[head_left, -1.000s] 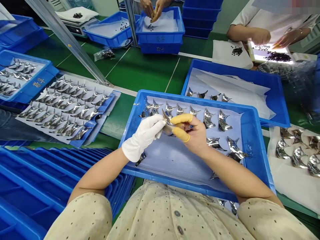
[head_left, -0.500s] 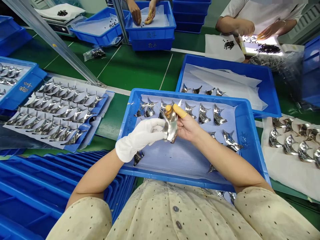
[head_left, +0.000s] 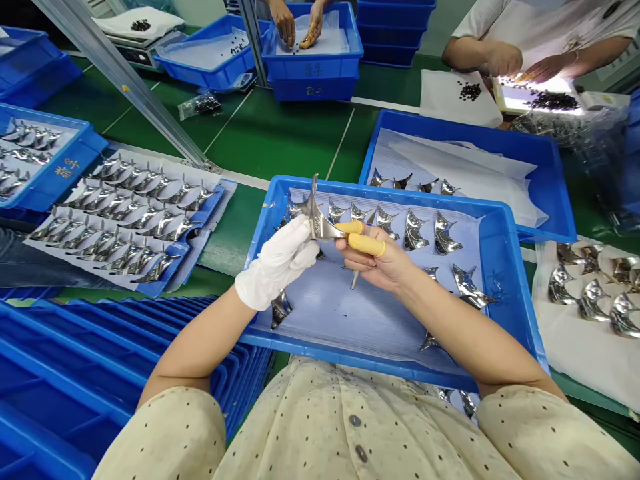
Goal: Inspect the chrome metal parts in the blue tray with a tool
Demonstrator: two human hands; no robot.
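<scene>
Near the middle of the frame, the left hand (head_left: 280, 261), in a white glove, pinches one shiny metal piece (head_left: 318, 221) between thumb and fingers; the glove hides a part of its left side. The right hand (head_left: 377, 257) wears yellow finger covers (head_left: 367, 245) and pinches the right end of the same piece, so this end is covered. Below the right fingers comes out a thin rod (head_left: 355, 280); its middle is hidden inside the hand, and it is perhaps some slim tool. The piece is lifted above the far side of the blue tray (head_left: 360, 365), where other curved pieces (head_left: 445, 233) lie; some are partly behind the hands and the right forearm. At the upper right, a co-worker (head_left: 480, 50) is cut off by the frame edge, and the bright light makes their fingers difficult to distinguish.
</scene>
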